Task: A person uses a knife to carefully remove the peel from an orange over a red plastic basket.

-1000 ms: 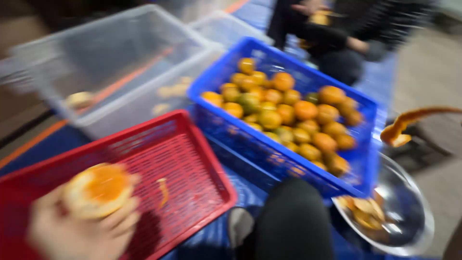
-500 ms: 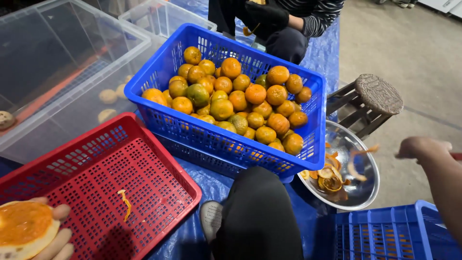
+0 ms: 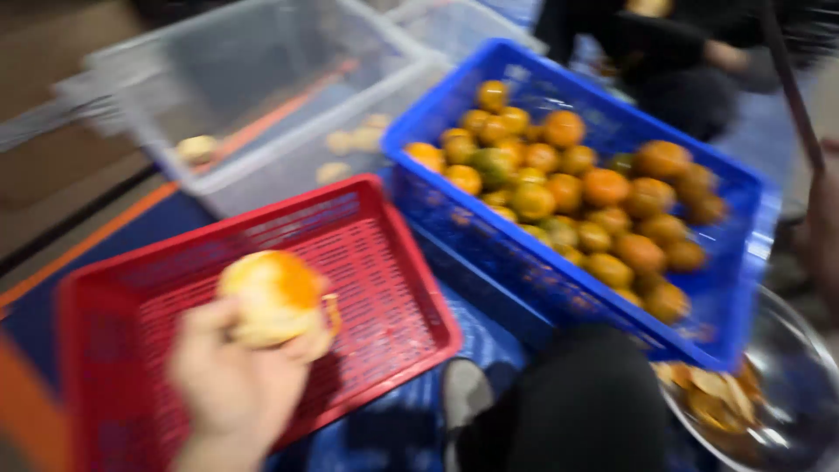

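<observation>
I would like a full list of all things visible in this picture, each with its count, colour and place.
peeled orange: one, pale orange, in left hand above red basket
red basket: one, lower left
blue crate: one, centre right
oranges: many, orange-green, inside blue crate
clear bins: two, upper left, few peeled fruits inside
metal bowl: one, lower right, holds peels
other person: dark clothes, top right
knee: black, bottom centre
left hand: holding orange
</observation>
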